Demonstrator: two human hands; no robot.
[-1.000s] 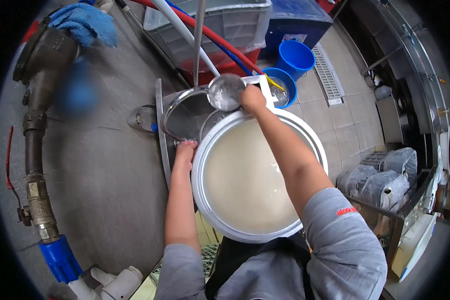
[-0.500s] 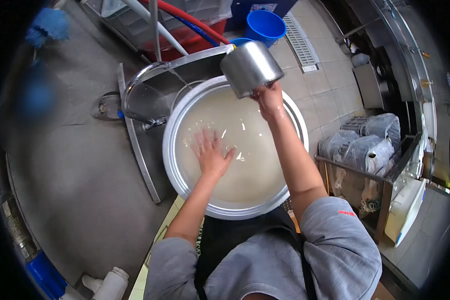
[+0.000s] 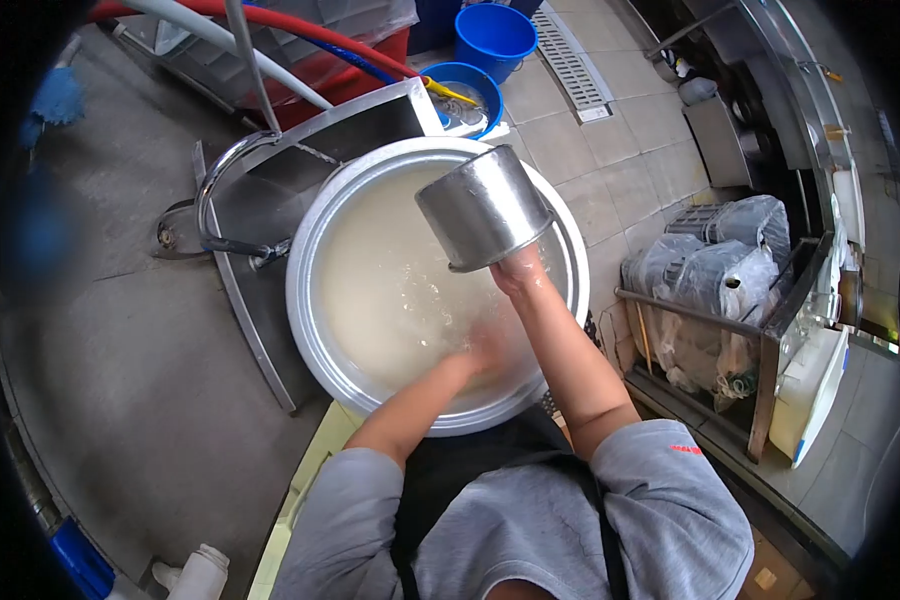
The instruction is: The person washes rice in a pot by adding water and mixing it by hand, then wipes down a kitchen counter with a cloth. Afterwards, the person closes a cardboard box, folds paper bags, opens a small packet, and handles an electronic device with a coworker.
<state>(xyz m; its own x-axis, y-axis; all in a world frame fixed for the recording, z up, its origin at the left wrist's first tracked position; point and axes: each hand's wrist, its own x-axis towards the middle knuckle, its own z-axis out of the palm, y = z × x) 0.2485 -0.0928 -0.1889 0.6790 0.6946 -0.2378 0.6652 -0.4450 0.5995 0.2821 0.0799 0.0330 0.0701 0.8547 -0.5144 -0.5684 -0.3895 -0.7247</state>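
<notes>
A large round aluminium basin (image 3: 307, 300) holds cloudy whitish liquid with small bubbles on its surface. My right hand (image 3: 520, 270) is closed on a cylindrical metal pot (image 3: 485, 208), gripping it at its near right side. The pot is tilted above the right part of the basin, and its inside faces away from me. My left hand (image 3: 485, 345) is in the liquid near the basin's close side. It is smeared by motion and partly under the surface, so its fingers cannot be made out.
A curved metal faucet (image 3: 210, 195) stands at a steel sink (image 3: 245, 300) left of the basin. Beyond the basin are blue buckets (image 3: 497, 42), a red hose (image 3: 300, 30) and a floor drain (image 3: 575, 70). Plastic-wrapped items (image 3: 705, 275) sit on a rack at right.
My left hand has swept from the middle of the liquid toward me and to the right. The pot in my right hand has come lower and nearer over the basin. The view has shifted slightly.
</notes>
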